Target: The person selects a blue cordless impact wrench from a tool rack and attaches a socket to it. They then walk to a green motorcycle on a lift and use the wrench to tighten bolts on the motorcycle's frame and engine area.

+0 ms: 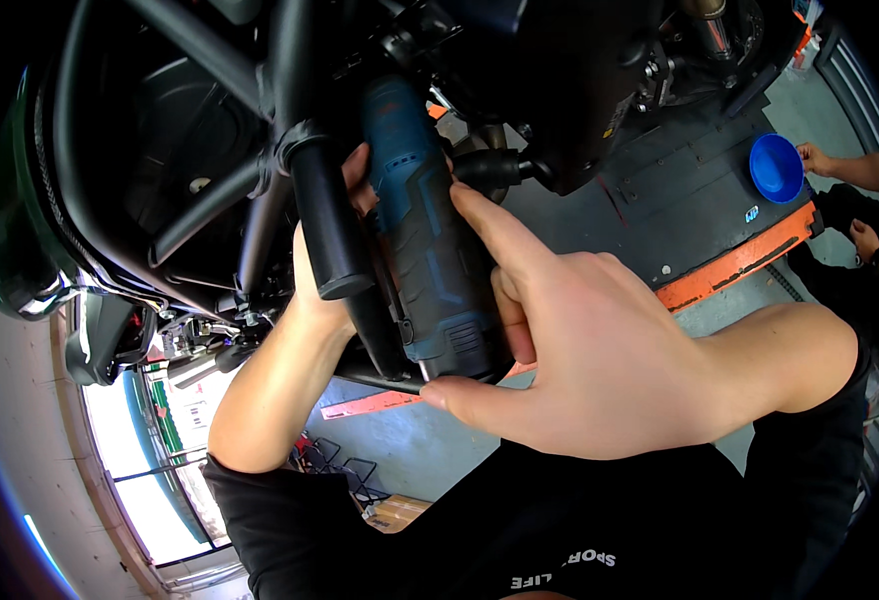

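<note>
A blue and black cordless power tool [430, 240] stands lengthwise in the middle of the view, its far end up among the dark parts of a motorcycle. My right hand [600, 340] is closed around its right side, the index finger stretched along the body and the thumb at the near end. My left hand [312, 285] reaches up on the left, partly hidden behind a black padded bar [328, 220]. Its fingertips show beside the tool's body and appear closed on it. Whatever the tool's far end touches is hidden.
Black tube frame bars [260, 100] and a dark green body panel [10, 230] fill the left. A black lift platform [660, 190] with an orange edge [740, 262] lies below right. There another person's hand [818, 158] holds a blue bowl [777, 168].
</note>
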### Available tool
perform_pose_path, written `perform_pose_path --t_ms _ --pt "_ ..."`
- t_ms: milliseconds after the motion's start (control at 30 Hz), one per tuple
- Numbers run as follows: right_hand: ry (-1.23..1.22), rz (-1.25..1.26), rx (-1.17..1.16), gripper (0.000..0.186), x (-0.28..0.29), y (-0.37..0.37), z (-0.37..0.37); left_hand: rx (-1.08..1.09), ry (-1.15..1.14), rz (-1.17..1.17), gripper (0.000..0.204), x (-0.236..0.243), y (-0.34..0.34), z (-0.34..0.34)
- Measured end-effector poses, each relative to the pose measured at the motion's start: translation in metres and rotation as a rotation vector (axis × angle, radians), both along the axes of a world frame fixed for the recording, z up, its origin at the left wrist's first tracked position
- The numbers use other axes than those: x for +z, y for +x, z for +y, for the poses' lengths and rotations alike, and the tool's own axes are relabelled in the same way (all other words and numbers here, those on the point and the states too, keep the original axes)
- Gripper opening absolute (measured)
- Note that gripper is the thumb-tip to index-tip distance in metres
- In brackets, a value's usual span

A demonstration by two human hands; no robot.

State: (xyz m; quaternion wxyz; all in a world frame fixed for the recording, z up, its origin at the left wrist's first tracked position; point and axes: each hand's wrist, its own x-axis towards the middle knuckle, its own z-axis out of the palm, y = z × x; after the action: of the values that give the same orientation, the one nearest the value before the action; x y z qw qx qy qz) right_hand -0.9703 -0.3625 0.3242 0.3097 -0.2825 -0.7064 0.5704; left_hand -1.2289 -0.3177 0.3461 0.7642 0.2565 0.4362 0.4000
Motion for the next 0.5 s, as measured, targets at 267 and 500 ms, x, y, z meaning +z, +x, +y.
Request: perform_pose_path --t_ms 267,500 --pt "0.135 0.038 -0.111 0.107 -0.011 -0.01 -0.001 0.104 0.042 0.17 0.064 0.004 0.022 0.0" --pt "0.412 0.057 -0.322 0.083 -0.021 -0.016 0.004 0.006 0.043 0.119 0.066 -0.002 0.017 0.003"
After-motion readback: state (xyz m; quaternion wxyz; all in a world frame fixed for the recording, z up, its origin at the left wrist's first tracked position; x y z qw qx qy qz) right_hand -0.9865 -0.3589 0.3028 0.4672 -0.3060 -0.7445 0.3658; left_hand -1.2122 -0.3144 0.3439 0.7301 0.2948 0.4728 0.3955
